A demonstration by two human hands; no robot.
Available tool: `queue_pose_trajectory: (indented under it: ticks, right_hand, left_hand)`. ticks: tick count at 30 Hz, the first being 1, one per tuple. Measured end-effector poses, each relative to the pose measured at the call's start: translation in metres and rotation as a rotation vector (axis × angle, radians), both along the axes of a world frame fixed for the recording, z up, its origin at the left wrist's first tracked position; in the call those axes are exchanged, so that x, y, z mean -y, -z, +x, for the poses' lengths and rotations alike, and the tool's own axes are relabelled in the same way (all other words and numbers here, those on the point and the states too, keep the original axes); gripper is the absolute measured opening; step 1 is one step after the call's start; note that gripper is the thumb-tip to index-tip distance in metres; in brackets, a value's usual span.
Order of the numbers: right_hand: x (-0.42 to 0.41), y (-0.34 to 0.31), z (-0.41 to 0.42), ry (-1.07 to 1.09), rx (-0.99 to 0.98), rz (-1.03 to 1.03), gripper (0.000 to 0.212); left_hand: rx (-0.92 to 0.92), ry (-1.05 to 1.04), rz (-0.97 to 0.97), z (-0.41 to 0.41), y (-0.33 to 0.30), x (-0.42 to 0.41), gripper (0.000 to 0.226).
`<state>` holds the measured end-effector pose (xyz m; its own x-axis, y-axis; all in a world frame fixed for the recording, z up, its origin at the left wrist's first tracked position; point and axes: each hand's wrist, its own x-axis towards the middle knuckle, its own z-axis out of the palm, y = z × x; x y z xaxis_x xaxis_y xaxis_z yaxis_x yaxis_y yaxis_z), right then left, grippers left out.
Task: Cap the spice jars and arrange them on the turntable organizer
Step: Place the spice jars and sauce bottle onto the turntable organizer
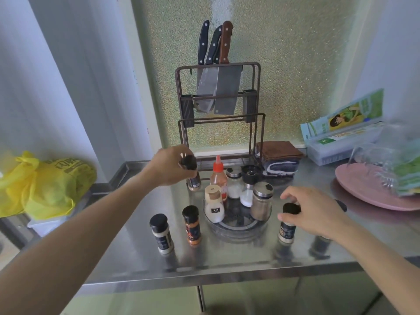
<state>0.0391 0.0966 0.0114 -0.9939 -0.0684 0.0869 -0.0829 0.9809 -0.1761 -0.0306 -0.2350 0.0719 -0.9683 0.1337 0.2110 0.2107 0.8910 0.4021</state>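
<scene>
Forearms fill the foreground over steel counter (227, 258). Knife rack (218, 105) at back wall, pink plate (363, 192) far right, yellow bag (45, 185) far left. Turntable organizer (236, 226) at centre carries five containers, red-capped sauce bottle (219, 176) among them. Left hand (172, 165) clamped on black cap (188, 162) of a jar behind-left of turntable. Right hand (318, 212) fingers closed around capped jar (288, 223) just right of turntable. Two capped jars, white-spice jar (161, 233) and orange-spice jar (192, 223), stand on counter front-left of turntable.
</scene>
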Motion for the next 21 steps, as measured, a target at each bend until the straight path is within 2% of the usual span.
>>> queue_pose_trajectory:
  ticks: [5,11,16,21]
  right_hand:
    - [-0.001,0.007,0.001,-0.005,0.034,0.017,0.033]
    - [0.008,-0.005,0.008,-0.035,-0.048,-0.091,0.037]
    - [0.031,-0.021,0.006,-0.098,-0.192,-0.202,0.036]
    - [0.053,-0.014,-0.007,-0.106,-0.175,-0.177,0.041]
  left_hand:
    - [-0.056,0.160,-0.022,0.028,-0.028,-0.037,0.039]
    - [-0.065,0.298,-0.193,0.012,-0.005,-0.079,0.031]
    - [0.010,0.309,-0.338,-0.004,0.018,-0.102,0.036]
    - [0.148,0.324,-0.467,-0.006,0.033,-0.105,0.053]
